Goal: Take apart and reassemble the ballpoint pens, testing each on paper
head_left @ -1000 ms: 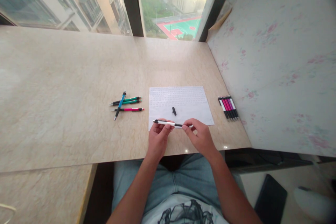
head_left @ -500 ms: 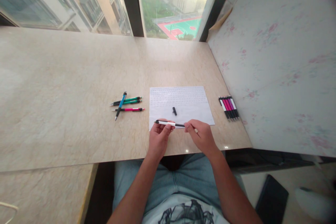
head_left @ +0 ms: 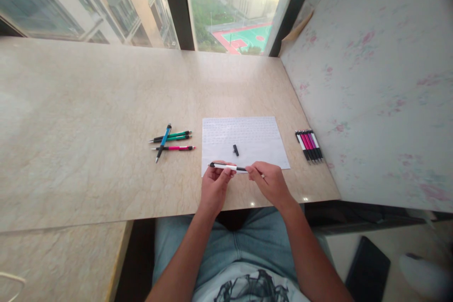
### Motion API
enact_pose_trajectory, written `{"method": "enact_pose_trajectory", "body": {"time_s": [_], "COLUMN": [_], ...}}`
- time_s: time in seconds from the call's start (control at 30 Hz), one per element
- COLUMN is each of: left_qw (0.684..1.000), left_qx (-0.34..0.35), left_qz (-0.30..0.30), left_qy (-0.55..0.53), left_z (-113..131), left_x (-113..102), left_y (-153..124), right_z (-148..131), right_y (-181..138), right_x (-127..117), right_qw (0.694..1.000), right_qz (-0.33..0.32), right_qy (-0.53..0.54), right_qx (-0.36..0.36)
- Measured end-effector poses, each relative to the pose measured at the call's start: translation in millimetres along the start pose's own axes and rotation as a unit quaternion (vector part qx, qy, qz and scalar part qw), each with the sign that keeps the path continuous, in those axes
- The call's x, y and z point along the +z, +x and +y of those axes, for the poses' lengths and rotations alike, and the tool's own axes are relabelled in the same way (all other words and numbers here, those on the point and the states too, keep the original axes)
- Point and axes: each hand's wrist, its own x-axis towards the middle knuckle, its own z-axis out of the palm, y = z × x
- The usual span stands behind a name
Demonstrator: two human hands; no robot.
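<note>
A white and black pen (head_left: 230, 167) lies level between my hands, above the near edge of a written sheet of paper (head_left: 244, 127). My left hand (head_left: 214, 183) is closed around its white barrel, with the black clip end pointing left. The fingers of my right hand (head_left: 267, 178) pinch the pen's black front end, so the tip is hidden. On the paper, just beyond the pen, rests a small black part (head_left: 235, 150), perhaps a rubber grip; its exact kind is too small to tell.
Left of the paper lie a blue pen (head_left: 163, 143), crossing two green pens (head_left: 179, 136), and a pink pen (head_left: 177, 148). A row of several white, pink and purple pens (head_left: 309, 146) sits at the right, near the flowered wall (head_left: 375, 80). Windows border the tabletop's far edge.
My right hand has shifted very slightly left along the pen's black end. My left hand and the other pens look the same.
</note>
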Motion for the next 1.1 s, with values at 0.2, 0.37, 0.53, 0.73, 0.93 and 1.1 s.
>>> {"method": "enact_pose_trajectory", "body": {"time_s": [0.2,0.37,0.53,0.73,0.93,1.1], "left_qw": [1.000,1.000,1.000,1.000,1.000,0.999], "left_qx": [0.002,-0.001,0.000,-0.011,-0.006,-0.007], "left_qz": [-0.001,0.000,0.003,-0.007,-0.030,-0.039], "left_qy": [-0.001,-0.001,0.000,-0.007,0.009,0.033], "left_z": [0.1,-0.8,-2.0,-3.0,-3.2,-2.0], "left_x": [0.3,-0.2,-1.3,-3.0,-3.3,-2.3], "left_y": [0.0,0.6,1.8,1.6,-0.1,-1.6], "right_z": [-1.2,-2.2,0.5,-1.7,-0.2,2.0], "right_y": [1.5,1.9,1.9,2.2,1.2,2.5], "right_x": [0.1,0.2,3.3,2.3,4.2,-2.8], "right_qw": [1.000,1.000,1.000,0.999,0.990,0.980], "right_qz": [0.012,-0.006,0.013,0.001,-0.032,-0.073], "right_qy": [0.008,-0.011,0.003,-0.032,0.096,0.128], "right_qx": [-0.018,-0.007,-0.013,-0.019,0.101,0.137]}}
